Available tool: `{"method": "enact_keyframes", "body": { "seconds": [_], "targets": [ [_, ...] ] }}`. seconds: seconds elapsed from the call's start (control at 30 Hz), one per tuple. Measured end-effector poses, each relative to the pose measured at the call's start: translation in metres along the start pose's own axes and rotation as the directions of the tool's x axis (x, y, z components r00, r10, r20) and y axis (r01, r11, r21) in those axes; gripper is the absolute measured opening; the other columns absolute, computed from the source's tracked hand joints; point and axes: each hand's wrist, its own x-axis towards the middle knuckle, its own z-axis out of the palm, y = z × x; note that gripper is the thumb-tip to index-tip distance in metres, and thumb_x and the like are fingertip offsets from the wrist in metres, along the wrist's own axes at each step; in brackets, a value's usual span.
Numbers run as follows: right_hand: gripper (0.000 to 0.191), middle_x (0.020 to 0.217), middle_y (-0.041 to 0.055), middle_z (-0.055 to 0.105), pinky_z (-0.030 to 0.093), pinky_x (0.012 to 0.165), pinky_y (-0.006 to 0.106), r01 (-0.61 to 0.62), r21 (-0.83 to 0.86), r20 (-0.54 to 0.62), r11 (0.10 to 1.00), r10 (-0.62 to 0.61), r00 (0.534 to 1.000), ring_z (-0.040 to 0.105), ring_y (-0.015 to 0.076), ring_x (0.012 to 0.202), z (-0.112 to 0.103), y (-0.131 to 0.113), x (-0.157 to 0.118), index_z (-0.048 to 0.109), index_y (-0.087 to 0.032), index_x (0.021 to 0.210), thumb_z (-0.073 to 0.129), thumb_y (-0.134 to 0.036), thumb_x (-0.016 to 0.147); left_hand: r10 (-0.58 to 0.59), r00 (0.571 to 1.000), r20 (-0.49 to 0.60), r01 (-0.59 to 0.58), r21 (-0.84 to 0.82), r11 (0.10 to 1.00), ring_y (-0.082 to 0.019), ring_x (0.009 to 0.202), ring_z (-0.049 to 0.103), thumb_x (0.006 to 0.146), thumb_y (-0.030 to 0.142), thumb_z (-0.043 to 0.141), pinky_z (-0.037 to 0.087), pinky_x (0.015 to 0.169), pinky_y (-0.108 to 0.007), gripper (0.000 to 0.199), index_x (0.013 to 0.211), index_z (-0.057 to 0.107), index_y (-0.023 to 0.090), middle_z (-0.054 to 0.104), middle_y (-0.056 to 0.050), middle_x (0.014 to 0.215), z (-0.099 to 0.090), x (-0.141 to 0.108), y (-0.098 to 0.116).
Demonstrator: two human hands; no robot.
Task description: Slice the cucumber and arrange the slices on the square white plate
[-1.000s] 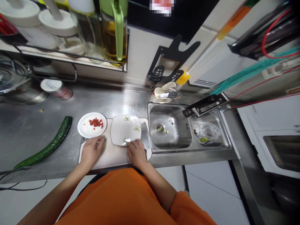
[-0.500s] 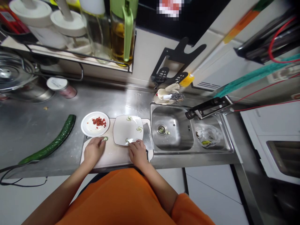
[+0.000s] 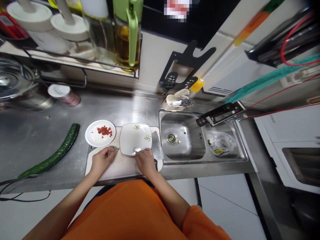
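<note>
My left hand [image 3: 103,160] is closed in a pinch over the cutting board [image 3: 115,170], left of a square white plate [image 3: 132,138] with green swirl marks. A small cucumber slice [image 3: 113,147] shows at its fingertips, partly hidden by them. My right hand [image 3: 146,162] grips the near edge of the square plate, fingers on the rim and thumb out of sight. This plate rests on the board. Under and beside its right side lies a cleaver [image 3: 156,146], its dark handle partly behind my right hand. A round white plate [image 3: 100,142] with chopped red pieces [image 3: 104,131] sits at the back left.
A long cucumber [image 3: 53,158] lies on the steel counter at left. To the right is a sink [image 3: 183,150], with a plastic bag [image 3: 221,143] in its second basin. Behind stand a lidded pot [image 3: 22,90] and a can [image 3: 64,95], below a rack of bottles [image 3: 127,43].
My left hand has moved slightly right, closer to the square plate, and the slice at its fingertips is now less visible. My right hand keeps its hold on the plate edge.
</note>
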Motion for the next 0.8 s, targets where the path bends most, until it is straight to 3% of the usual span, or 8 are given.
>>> {"method": "enact_keyframes", "body": {
  "seconds": [0.17,0.27,0.4,0.5,0.57,0.7,0.8],
  "targets": [
    [0.017,0.087,0.0046,0.070,0.040,0.086,0.033,-0.095,0.260,-0.055,0.961,0.113,0.992,0.056,0.0195,0.091,-0.004,-0.005,0.021,0.071,-0.020,0.094,0.058,-0.022,0.083,-0.012,0.972,0.235,0.084,-0.297,0.951,-0.010,0.056,0.049,0.068,0.048,0.064,0.037,0.054,-0.021,0.032,0.079,0.067,0.018,0.063,0.001,0.065,0.005,0.006,0.040],
    [0.015,0.083,0.0031,0.071,0.042,0.083,0.031,-0.160,0.356,-0.001,0.921,0.171,0.985,0.059,0.0190,0.089,-0.008,-0.007,0.035,0.072,-0.021,0.088,0.060,-0.026,0.081,-0.029,0.931,0.363,0.170,-0.362,0.916,-0.010,0.055,0.051,0.063,0.044,0.070,0.038,0.054,-0.021,0.030,0.076,0.068,0.017,0.064,0.000,0.064,0.011,0.012,0.062],
    [0.012,0.074,0.0005,0.069,0.043,0.074,0.025,-0.239,0.440,0.108,0.866,0.213,0.971,0.059,0.0145,0.075,-0.015,-0.004,0.044,0.072,-0.019,0.077,0.060,-0.023,0.078,-0.055,0.906,0.420,0.238,-0.397,0.887,-0.011,0.059,0.054,0.061,0.040,0.072,0.040,0.056,-0.021,0.028,0.076,0.068,0.016,0.066,-0.001,0.067,0.018,0.017,0.075],
    [0.012,0.072,0.0000,0.068,0.042,0.071,0.023,-0.256,0.497,0.124,0.829,0.225,0.967,0.058,0.0127,0.071,-0.021,-0.001,0.046,0.070,-0.018,0.073,0.059,-0.022,0.077,-0.097,0.882,0.462,0.342,-0.483,0.806,-0.010,0.059,0.055,0.064,0.042,0.071,0.039,0.053,-0.020,0.031,0.080,0.067,0.016,0.068,-0.003,0.075,0.023,0.018,0.074],
    [0.013,0.072,-0.0002,0.067,0.042,0.070,0.023,-0.252,0.519,0.132,0.816,0.215,0.968,0.057,0.0123,0.071,-0.025,0.001,0.046,0.070,-0.018,0.073,0.059,-0.023,0.077,-0.177,0.819,0.546,0.494,-0.514,0.701,-0.009,0.057,0.055,0.069,0.045,0.068,0.038,0.050,-0.019,0.033,0.084,0.065,0.015,0.069,-0.005,0.079,0.027,0.017,0.072],
    [0.014,0.073,-0.0003,0.067,0.041,0.070,0.023,-0.236,0.551,0.165,0.801,0.172,0.971,0.057,0.0125,0.074,-0.032,0.003,0.050,0.069,-0.018,0.073,0.059,-0.026,0.078,-0.219,0.624,0.750,0.749,-0.494,0.441,-0.010,0.059,0.059,0.078,0.036,0.064,0.042,0.048,-0.018,0.027,0.092,0.063,0.013,0.068,-0.009,0.081,0.035,0.016,0.067],
    [0.013,0.074,-0.0006,0.067,0.041,0.068,0.022,-0.239,0.575,0.202,0.782,0.148,0.968,0.057,0.0124,0.074,-0.036,0.004,0.052,0.069,-0.018,0.075,0.059,-0.027,0.078,-0.172,0.566,0.806,0.809,-0.502,0.307,-0.007,0.057,0.056,0.083,0.024,0.059,0.042,0.045,-0.015,0.015,0.090,0.062,0.011,0.066,-0.008,0.080,0.039,0.017,0.065]
  ]
}}
